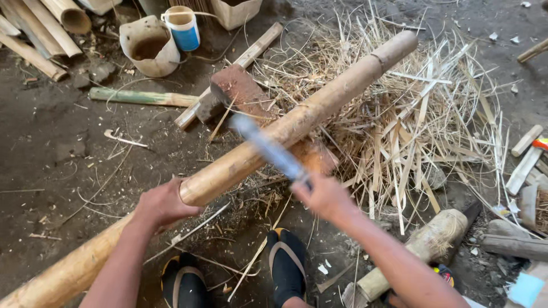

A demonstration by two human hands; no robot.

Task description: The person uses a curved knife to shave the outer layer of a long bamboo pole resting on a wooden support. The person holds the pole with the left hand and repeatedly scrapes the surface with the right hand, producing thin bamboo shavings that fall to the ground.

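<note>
Bamboo — a long pole (285,125) lies slantwise across the dirt floor (51,148), resting over a block (240,91) and a heap of split strips (422,131). The left hand (162,204) wraps around the pole, steadying it. The right hand (324,197) clenches a big knife (268,149), its blade blurred over the pole — a chopping stroke, by the look of it. The next cut needs the pole held firm.

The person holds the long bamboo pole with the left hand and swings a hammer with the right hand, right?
Not quite. The head view shows the right hand swinging a long flat blade, blurred by motion, not a hammer. The rest is right: the left hand grips the long bamboo pole.
</note>
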